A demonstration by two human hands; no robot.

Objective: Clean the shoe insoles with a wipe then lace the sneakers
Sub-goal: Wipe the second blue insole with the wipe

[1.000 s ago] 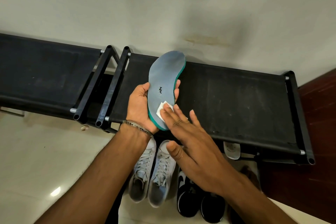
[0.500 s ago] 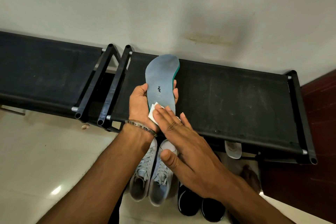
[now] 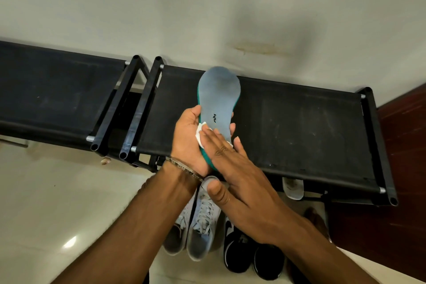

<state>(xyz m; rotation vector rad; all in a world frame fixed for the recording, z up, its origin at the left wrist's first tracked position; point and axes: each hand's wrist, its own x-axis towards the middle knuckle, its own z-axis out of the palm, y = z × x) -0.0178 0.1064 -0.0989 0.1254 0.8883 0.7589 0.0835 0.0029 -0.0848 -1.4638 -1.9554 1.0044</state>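
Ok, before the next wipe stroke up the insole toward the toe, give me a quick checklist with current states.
1. Insole held firmly: ok, left hand grips its heel half from behind.
2. Wipe under the fingers: ok, right hand presses it flat on the heel area.
3. Stroke path clear: ok, the toe half is uncovered.
4. Insole free of the black rack: cannot tell.
5. Wipe clean enough: cannot tell, mostly hidden.
6. Grey sneakers ready below: ok, on the floor; laces look threaded.

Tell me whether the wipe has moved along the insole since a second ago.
Yes. The wipe has slid up the insole, toward its printed logo.
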